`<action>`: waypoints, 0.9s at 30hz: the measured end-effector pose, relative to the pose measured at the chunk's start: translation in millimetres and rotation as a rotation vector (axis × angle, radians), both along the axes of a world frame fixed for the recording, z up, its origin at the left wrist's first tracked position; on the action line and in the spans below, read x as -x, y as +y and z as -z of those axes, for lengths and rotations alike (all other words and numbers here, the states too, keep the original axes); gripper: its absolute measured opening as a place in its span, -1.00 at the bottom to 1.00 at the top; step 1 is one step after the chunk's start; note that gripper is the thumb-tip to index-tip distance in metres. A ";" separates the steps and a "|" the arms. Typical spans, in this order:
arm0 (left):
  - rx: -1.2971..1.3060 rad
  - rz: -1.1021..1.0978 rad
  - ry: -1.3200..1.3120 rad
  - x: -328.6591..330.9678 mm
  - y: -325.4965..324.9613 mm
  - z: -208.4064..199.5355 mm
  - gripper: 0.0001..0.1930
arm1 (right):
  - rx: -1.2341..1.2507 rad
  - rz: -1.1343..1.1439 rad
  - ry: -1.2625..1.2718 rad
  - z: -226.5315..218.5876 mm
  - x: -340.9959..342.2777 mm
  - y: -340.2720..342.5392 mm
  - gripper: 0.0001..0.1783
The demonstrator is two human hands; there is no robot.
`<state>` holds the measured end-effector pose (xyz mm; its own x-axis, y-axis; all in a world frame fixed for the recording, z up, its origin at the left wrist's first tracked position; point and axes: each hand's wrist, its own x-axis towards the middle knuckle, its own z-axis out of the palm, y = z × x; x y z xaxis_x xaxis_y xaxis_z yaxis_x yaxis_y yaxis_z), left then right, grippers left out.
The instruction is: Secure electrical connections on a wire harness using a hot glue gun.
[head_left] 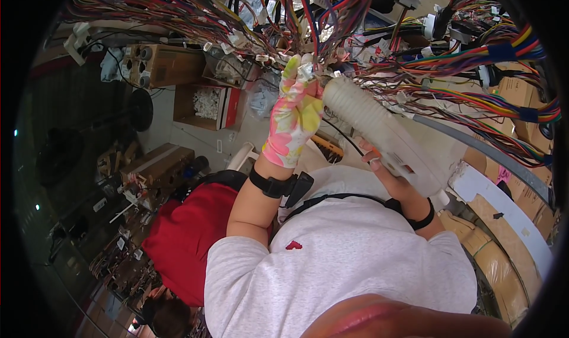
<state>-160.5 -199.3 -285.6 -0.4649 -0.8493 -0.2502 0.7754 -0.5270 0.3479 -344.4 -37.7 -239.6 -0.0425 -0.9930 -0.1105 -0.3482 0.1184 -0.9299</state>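
Many wires (166,13) crowd the space beyond the gloved left hand (299,109), which pinches a partly hidden white connector (305,72); room opens leftward. Beside it, the half-covered right hand (388,178) grips a ribbed white tool (382,127).

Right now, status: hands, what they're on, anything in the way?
Left hand gloved, at white connector, grip unclear. Right hand bare, holding ribbed translucent tool. Coloured wire bundles crowd close by the left hand.

Thick wires (349,6) ahead of left hand (296,118), room leftward
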 end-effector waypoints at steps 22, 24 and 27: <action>0.042 0.006 0.076 2.7 -1.0 1.6 -0.54 | 0.003 0.013 -0.068 1.0 -2.0 0.6 -0.54; 0.020 -0.030 0.090 3.1 -0.7 3.3 -0.53 | 0.000 0.011 -0.098 0.7 -1.8 -0.3 -0.57; 0.036 -0.038 0.020 3.6 -0.6 -0.6 -0.51 | -0.034 0.008 -0.135 1.5 0.2 0.7 -0.61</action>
<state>-164.1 -199.9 -285.0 -0.4369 -0.8746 -0.2103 0.8015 -0.4846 0.3503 -344.6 -37.0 -241.1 -0.0332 -0.9882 -0.1494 -0.2189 0.1530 -0.9637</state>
